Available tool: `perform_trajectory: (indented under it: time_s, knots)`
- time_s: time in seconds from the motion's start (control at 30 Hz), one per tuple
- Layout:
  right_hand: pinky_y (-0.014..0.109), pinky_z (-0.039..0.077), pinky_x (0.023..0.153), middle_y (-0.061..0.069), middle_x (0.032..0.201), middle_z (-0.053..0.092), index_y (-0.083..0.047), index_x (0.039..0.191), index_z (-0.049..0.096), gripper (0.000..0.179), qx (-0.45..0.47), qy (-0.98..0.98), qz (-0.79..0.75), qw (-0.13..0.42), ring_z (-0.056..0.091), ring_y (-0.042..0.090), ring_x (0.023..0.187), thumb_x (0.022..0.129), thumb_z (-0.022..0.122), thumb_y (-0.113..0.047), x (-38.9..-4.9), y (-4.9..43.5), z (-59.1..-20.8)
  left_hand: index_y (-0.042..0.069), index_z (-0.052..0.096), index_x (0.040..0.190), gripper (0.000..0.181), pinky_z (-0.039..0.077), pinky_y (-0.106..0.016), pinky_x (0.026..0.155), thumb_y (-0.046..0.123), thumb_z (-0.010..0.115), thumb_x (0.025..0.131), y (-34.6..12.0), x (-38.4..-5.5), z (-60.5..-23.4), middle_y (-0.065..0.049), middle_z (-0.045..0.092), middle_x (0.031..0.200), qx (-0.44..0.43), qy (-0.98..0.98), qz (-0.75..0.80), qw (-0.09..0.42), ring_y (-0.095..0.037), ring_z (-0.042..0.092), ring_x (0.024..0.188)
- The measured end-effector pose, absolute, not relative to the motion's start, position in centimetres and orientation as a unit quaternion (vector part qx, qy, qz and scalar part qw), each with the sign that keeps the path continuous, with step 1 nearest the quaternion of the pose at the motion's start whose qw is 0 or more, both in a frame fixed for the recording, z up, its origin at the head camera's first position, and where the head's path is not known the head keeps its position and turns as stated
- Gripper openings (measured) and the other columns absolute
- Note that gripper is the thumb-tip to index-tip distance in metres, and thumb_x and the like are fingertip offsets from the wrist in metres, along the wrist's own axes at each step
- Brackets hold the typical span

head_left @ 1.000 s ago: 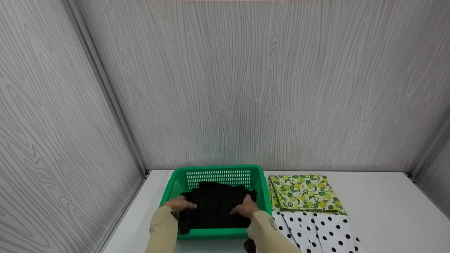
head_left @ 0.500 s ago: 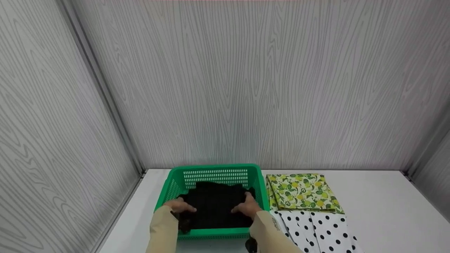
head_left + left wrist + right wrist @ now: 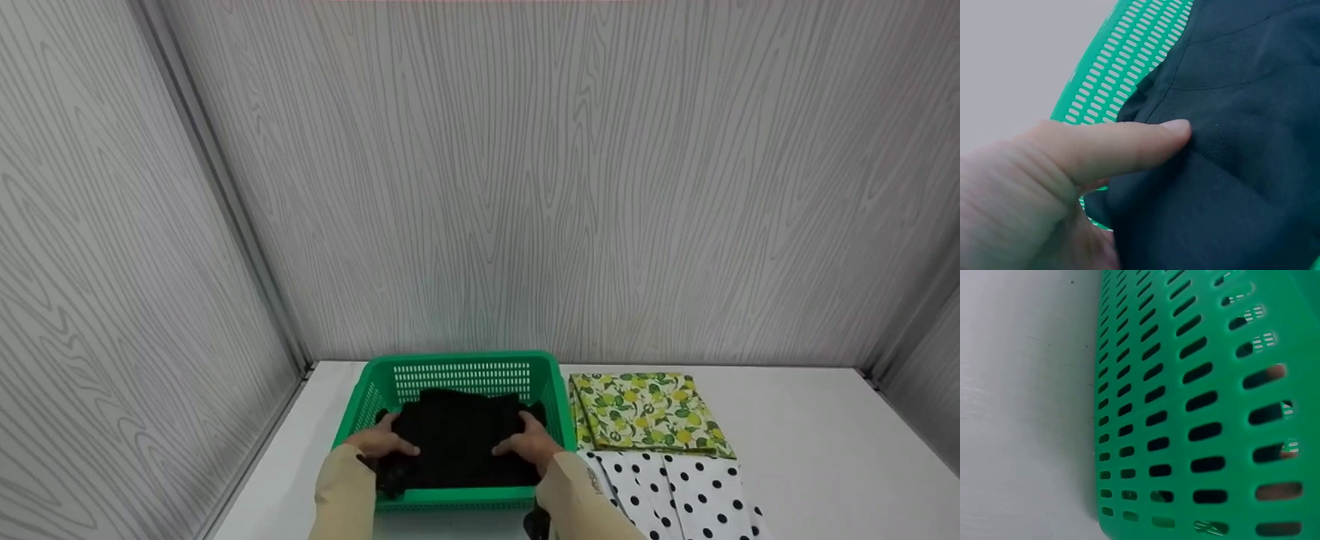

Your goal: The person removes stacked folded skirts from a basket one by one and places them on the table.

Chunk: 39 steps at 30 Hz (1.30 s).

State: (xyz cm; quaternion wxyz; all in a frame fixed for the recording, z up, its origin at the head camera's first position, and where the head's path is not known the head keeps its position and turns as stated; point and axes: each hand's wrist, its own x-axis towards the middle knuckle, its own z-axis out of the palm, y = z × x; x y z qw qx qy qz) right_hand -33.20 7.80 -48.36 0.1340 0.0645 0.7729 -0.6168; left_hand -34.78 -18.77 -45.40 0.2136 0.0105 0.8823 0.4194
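Note:
A folded black garment point(image 3: 457, 442) with stitched seams lies inside a green slotted plastic basket point(image 3: 465, 358). My left hand point(image 3: 379, 441) grips its left side, thumb laid over the top and the other fingers down at the edge. In the left wrist view, the thumb of this left hand point(image 3: 1100, 149) presses the dark cloth point(image 3: 1230, 146). At the opposite side, my right hand point(image 3: 532, 442) holds the garment with its thumb on top. The right wrist view shows mostly the basket's outer wall point(image 3: 1174, 402); bits of hand appear through the slots.
Right beside the basket lies a folded cloth with a lemon print point(image 3: 649, 412). Nearer to me is a folded white cloth with black dots point(image 3: 709, 495). Both rest on the white table point(image 3: 817, 450), which has patterned panels point(image 3: 480, 187) behind it.
My left fingers have shifted slightly on the garment's left edge, and the cloth there has drawn in a little. The right hand stays nearly still, and the basket keeps its place.

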Motion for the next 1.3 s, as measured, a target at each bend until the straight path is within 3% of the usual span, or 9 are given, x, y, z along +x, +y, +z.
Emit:
perform_trajectory:
  time_s: [0.13, 0.2, 0.27, 0.37, 0.47, 0.63, 0.87, 1.07, 1.3]
  knots:
    - [0.053, 0.024, 0.100, 0.031, 0.144, 0.010, -0.001, 0.146, 0.010, 0.099, 0.082, 0.743, -0.643, 0.168, 0.017, 0.045, 0.129, 0.069, 0.072, 0.000, -33.5, 7.9, -48.3, -0.002, 0.005, 0.145, 0.091, 0.023, -0.054, 0.100, 0.010, 0.067, 0.079, -19.0, -35.2, -45.7, -0.030, 0.002, 0.146, 0.026, 0.857, 0.457, 0.236, -0.046, 0.006, 0.131]
    - [0.052, 0.023, 0.101, 0.029, 0.145, 0.008, -0.005, 0.147, 0.010, 0.100, 0.081, 0.730, -0.651, 0.190, 0.014, 0.043, 0.130, 0.069, 0.072, 0.000, -33.6, 8.0, -48.2, 0.001, 0.012, 0.146, 0.086, 0.024, -0.053, 0.100, 0.006, 0.067, 0.079, -19.0, -35.3, -45.8, -0.029, 0.006, 0.146, 0.038, 0.853, 0.462, 0.242, -0.045, 0.008, 0.132]
    - [0.051, 0.025, 0.101, 0.028, 0.146, 0.009, -0.008, 0.147, 0.018, 0.095, 0.068, 0.722, -0.656, 0.210, 0.017, 0.042, 0.130, 0.069, 0.071, 0.001, -33.7, 8.0, -48.2, 0.004, 0.024, 0.144, 0.077, 0.027, -0.053, 0.099, 0.005, 0.066, 0.080, -18.9, -35.3, -46.0, -0.028, 0.014, 0.145, 0.051, 0.853, 0.456, 0.247, -0.044, 0.013, 0.131]
    - [0.046, 0.034, 0.097, 0.026, 0.144, 0.021, -0.009, 0.140, 0.038, 0.076, 0.046, 0.714, -0.659, 0.232, 0.032, 0.037, 0.125, 0.071, 0.069, 0.003, -33.7, 8.1, -48.1, 0.008, 0.044, 0.136, 0.060, 0.030, -0.052, 0.098, 0.007, 0.066, 0.080, -18.9, -35.4, -46.0, -0.025, 0.026, 0.142, 0.062, 0.864, 0.433, 0.248, -0.042, 0.021, 0.130]
    - [0.041, 0.041, 0.091, 0.022, 0.137, 0.035, -0.007, 0.130, 0.053, 0.061, 0.036, 0.707, -0.661, 0.250, 0.046, 0.030, 0.112, 0.072, 0.068, 0.004, -33.5, 8.1, -48.0, 0.008, 0.053, 0.129, 0.051, 0.033, -0.050, 0.095, 0.011, 0.067, 0.080, -18.8, -35.4, -46.1, -0.023, 0.031, 0.140, 0.060, 0.866, 0.427, 0.252, -0.041, 0.027, 0.127]
    - [0.042, 0.040, 0.091, 0.025, 0.136, 0.036, -0.002, 0.127, 0.054, 0.056, 0.037, 0.710, -0.651, 0.266, 0.047, 0.031, 0.112, 0.072, 0.068, 0.003, -33.2, 8.1, -47.9, 0.007, 0.058, 0.122, 0.044, 0.036, -0.049, 0.093, 0.013, 0.068, 0.079, -19.0, -35.1, -46.1, -0.022, 0.035, 0.136, 0.057, 0.875, 0.409, 0.251, -0.039, 0.033, 0.124]
    - [0.042, 0.042, 0.089, 0.022, 0.133, 0.039, -0.002, 0.119, 0.060, 0.050, -0.004, 0.750, -0.621, 0.229, 0.043, 0.031, 0.113, 0.070, 0.067, 0.004, -32.9, 8.1, -48.0, 0.007, 0.060, 0.119, 0.042, 0.040, -0.046, 0.089, 0.007, 0.068, 0.079, -18.9, -34.6, -45.6, -0.018, 0.044, 0.130, 0.073, 0.890, 0.384, 0.236, -0.033, 0.039, 0.117]
    - [0.046, 0.039, 0.090, 0.022, 0.130, 0.042, -0.003, 0.117, 0.062, 0.049, -0.028, 0.777, -0.603, 0.176, 0.044, 0.031, 0.107, 0.068, 0.066, 0.003, -32.8, 7.9, -47.7, 0.006, 0.060, 0.119, 0.043, 0.038, -0.048, 0.091, 0.005, 0.068, 0.077, -18.8, -34.3, -45.1, -0.017, 0.047, 0.127, 0.084, 0.901, 0.376, 0.200, -0.036, 0.038, 0.120]
    - [0.039, 0.045, 0.081, 0.022, 0.130, 0.042, -0.004, 0.119, 0.060, 0.049, -0.058, 0.775, -0.614, 0.139, 0.046, 0.029, 0.104, 0.070, 0.064, 0.002, -32.8, 8.2, -47.0, 0.002, 0.060, 0.118, 0.045, 0.041, -0.047, 0.089, 0.000, 0.068, 0.074, -18.5, -33.9, -44.2, -0.019, 0.049, 0.125, 0.101, 0.896, 0.406, 0.151, -0.036, 0.042, 0.116]
